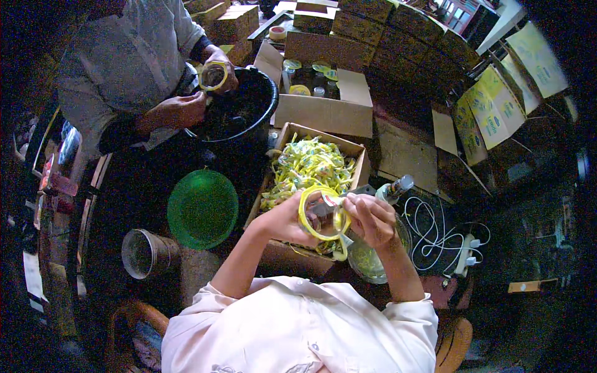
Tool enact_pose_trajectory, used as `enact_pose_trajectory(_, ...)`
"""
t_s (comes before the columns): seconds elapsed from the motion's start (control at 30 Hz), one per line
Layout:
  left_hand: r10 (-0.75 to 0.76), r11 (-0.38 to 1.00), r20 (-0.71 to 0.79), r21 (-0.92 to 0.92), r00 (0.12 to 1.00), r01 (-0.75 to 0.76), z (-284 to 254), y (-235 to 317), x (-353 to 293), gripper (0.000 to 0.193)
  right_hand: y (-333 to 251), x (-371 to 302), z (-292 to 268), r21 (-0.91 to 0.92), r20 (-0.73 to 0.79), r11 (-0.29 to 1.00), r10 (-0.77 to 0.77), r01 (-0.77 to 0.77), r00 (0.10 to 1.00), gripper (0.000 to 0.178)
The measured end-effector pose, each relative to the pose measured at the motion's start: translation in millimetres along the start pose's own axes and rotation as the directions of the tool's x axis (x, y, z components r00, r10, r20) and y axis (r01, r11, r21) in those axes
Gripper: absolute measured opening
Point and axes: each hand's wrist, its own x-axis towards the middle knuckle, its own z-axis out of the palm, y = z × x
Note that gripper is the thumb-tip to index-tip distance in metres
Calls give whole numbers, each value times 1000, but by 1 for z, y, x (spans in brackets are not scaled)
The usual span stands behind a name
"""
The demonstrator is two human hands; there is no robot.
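Over a cardboard box (362,163) heaped with yellow, green and white strips (314,163), my left hand (285,219) grips a clear round container (322,214) with a yellow rim, tilted so its mouth faces up at me. My right hand (375,221) is at the container's right edge, its thumb and fingertips pinching a small white-and-red strip (334,200) at the rim. A yellow strip (340,250) hangs just below the container. Under my right forearm stands a clear round tub (368,264), partly hidden, with a clear bottle (398,188) beyond it.
A co-worker at the upper left holds a similar yellow-rimmed container (213,75) over a black tub (271,102). Near my left are a green basin (203,208) and a whitish bucket (142,253). White cables (425,233) and a power strip (464,256) lie right; an open carton (323,115) stands ahead.
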Motion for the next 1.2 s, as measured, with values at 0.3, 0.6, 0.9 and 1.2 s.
enact_pose_trajectory(0.3, -339, 941, 145, 69, 930, 332, -10, 1, -1, 79, -1, -3, 5, 45, -73, 999, 4, -1, 997, 52)
enact_pose_trajectory(0.6, -142, 973, 269, -138, 953, 184, -11, -8, -3, 56, -8, -1, 4, 127, -85, 991, 54, -43, 995, 30)
enact_pose_trajectory(0.9, -104, 852, 682, -314, 724, 418, -10, -15, 6, 21, -19, 1, 4, 95, -33, 990, 104, -100, 994, 26)
enact_pose_trajectory(1.2, -59, 917, 478, -321, 876, 237, -37, -15, 9, 47, 6, 0, 16, 61, -145, 974, 224, -218, 964, 27)
